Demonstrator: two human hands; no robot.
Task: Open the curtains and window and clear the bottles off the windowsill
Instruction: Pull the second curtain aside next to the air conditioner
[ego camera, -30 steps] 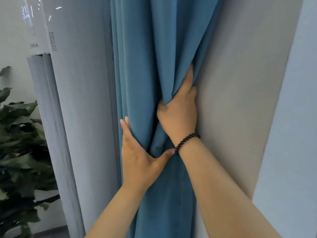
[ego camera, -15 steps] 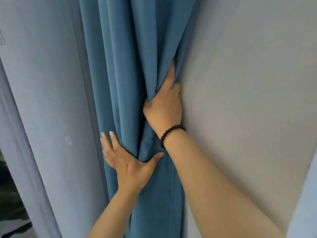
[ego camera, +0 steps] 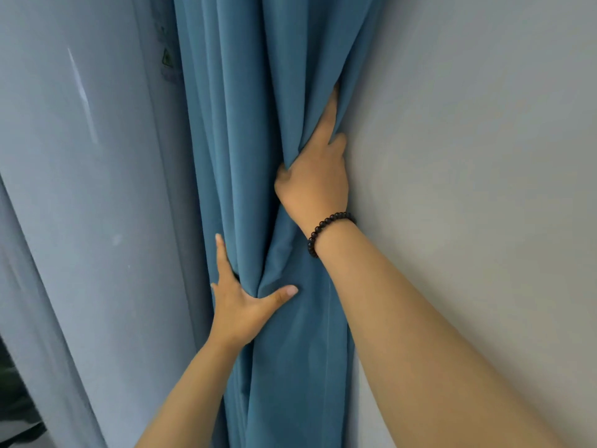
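Your two bare forearms come in from the near edge and reach up to the curtain (ego camera: pixel 258 156), which hangs bunched in thick blue folds down the middle, between a pale rounded column (ego camera: pixel 97 221) on the left and a plain wall (ego camera: pixel 468 156) on the right.

Your left hand (ego camera: pixel 240 305) is the nearer and lower one. Its thumb lies across the front of the gathered cloth and its fingers (ego camera: pixel 221 253) reach up along the curtain's left side, so the bundle is squeezed in the fork between them.

Farther up, your right hand (ego camera: pixel 315 182) is tucked between the curtain's right edge and the wall. Its fingers (ego camera: pixel 329 114) disappear into a fold, the thumb pressing the cloth from the left, so it is clamped on that edge. A dark bead bracelet (ego camera: pixel 326 227) circles that wrist.

A small triangular sticker (ego camera: pixel 167 58) shows on the column, far up just beside the curtain.

At the near left corner a dark patch is too dim to identify.
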